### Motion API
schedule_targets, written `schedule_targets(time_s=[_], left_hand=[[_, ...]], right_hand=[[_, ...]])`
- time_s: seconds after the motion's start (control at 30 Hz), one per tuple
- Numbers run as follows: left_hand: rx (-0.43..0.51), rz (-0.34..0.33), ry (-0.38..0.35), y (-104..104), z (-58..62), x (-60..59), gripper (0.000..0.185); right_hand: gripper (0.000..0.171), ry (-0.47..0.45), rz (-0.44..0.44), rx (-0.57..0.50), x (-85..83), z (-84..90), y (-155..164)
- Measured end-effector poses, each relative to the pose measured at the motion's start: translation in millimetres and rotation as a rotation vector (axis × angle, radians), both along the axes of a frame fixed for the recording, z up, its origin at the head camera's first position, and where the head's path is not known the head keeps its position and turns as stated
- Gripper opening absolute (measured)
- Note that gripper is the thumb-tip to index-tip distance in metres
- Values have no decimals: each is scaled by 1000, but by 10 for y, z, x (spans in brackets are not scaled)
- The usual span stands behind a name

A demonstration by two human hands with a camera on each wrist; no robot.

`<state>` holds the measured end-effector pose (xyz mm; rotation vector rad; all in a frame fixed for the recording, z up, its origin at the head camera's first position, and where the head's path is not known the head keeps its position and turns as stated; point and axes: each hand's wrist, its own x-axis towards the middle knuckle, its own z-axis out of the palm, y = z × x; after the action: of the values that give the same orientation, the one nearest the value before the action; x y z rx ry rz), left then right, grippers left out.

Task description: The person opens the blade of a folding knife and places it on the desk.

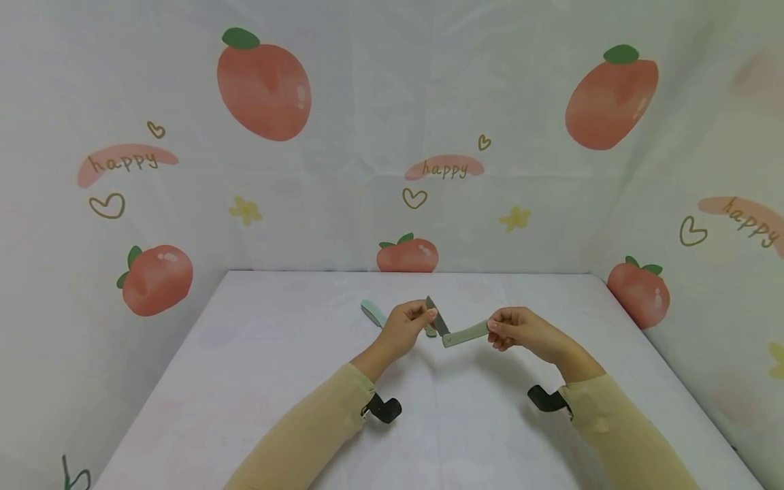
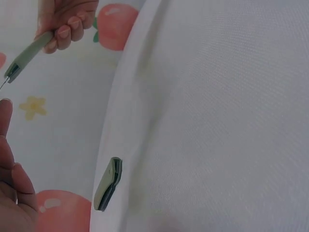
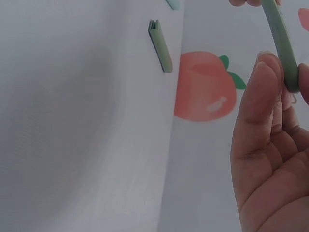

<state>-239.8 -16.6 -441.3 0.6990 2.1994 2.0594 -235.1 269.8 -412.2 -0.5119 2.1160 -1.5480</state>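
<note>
Between the two hands is a folding knife with a pale green handle (image 1: pixel 467 334), held above the table with its grey blade (image 1: pixel 438 317) swung out at an angle. My right hand (image 1: pixel 520 331) pinches the end of the handle between thumb and fingers. At the blade, my left hand (image 1: pixel 404 328) has its thumb and fingers on it near the tip. In the right wrist view, the handle (image 3: pixel 282 46) rises from the right fingers. A second green folding knife (image 2: pixel 108 184) lies folded on the table, mostly hidden behind the left hand in the head view.
A mint-green elongated object (image 1: pixel 371 312) lies on the table beyond the left hand, partly covered by it. The white tabletop (image 1: pixel 245 381) meets a fruit-printed cloth backdrop (image 1: pixel 343 136) at its far edge and sides.
</note>
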Motion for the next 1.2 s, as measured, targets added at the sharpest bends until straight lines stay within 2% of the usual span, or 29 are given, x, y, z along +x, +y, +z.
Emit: schedule_targets(time_s=[0.27, 0.47, 0.67, 1.0, 1.2], left_hand=[[-91, 1, -61, -57, -31, -16, 18], [-123, -19, -147, -84, 24, -5, 13], [-177, -29, -160, -104, 47, -12, 12], [-317, -132, -212, -170, 24, -86, 15], [-325, -215, -244, -213, 48, -101, 17]], right_hand=[[23, 20, -16, -21, 10, 10, 1], [24, 48, 16, -31, 0, -4, -15], [25, 46, 23, -7, -16, -28, -36], [23, 34, 76, 42, -21, -64, -97], [22, 31, 113, 46, -13, -92, -109]])
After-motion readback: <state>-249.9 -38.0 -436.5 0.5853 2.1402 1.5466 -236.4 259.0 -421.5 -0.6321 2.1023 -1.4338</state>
